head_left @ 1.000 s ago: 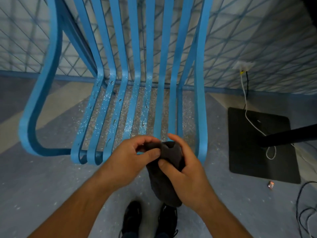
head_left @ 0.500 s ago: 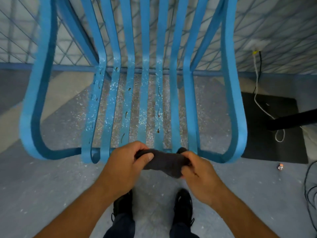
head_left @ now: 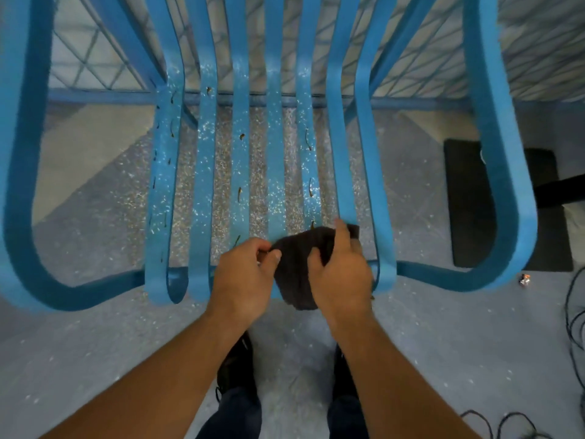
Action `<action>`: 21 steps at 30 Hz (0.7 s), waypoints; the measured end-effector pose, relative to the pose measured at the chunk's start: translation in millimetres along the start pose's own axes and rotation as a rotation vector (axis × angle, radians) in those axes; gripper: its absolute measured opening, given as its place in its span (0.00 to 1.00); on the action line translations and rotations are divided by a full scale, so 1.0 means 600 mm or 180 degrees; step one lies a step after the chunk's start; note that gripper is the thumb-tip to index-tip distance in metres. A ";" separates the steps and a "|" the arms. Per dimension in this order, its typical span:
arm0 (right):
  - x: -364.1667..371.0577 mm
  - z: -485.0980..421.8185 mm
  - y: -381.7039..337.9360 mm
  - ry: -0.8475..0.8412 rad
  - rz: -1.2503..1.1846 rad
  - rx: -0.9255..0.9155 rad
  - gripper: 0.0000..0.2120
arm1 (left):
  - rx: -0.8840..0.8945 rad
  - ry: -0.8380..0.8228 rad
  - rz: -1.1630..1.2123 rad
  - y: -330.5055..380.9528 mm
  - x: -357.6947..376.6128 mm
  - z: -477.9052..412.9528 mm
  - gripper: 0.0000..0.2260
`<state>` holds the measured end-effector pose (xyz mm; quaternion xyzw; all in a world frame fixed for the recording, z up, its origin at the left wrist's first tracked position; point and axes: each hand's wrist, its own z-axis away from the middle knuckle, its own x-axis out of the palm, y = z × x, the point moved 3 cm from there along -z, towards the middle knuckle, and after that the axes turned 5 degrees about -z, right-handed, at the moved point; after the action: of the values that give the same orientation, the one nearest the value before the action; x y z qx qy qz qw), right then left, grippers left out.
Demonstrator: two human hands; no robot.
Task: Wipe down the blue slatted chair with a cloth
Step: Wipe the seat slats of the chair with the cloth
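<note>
The blue slatted chair (head_left: 242, 172) fills the view from above, its seat slats speckled with white flecks and small dark marks. A dark grey cloth (head_left: 299, 261) lies over the front edge of the seat, right of centre. My left hand (head_left: 243, 277) pinches the cloth's left edge between thumb and fingers. My right hand (head_left: 343, 270) lies on top of the cloth, its fingers curled over the cloth's far side and its thumb pressing into the cloth.
A black floor mat (head_left: 474, 204) lies to the right beyond the chair's arm loop. Dark cables (head_left: 574, 315) trail along the right edge of the speckled grey floor, near a small shiny object (head_left: 525, 279). My black shoes (head_left: 235, 365) stand just before the seat.
The view has drawn closer over the seat. Both hands carried the cloth from hanging in front of the chair onto the front seat edge, the right hand shifting on top of it.
</note>
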<state>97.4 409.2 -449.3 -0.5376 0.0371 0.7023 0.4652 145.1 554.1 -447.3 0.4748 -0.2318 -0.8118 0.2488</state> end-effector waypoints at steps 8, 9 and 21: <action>0.053 0.024 0.004 0.0036 -0.0234 0.0128 0.31 | 0.0317 0.0238 -0.0351 -0.015 -0.028 0.018 0.10; 0.058 0.015 0.001 0.0006 -0.0212 0.0191 0.31 | 0.0319 0.0265 -0.0393 -0.014 -0.029 0.016 0.10; 0.080 -0.019 0.010 0.0427 -0.0854 0.0299 0.28 | 0.0421 0.0405 -0.0442 0.001 -0.022 0.007 0.14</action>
<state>102.2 429.4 -494.8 -0.5612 0.0287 0.5938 0.5759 146.7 562.4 -436.6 0.5556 -0.2351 -0.7783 0.1742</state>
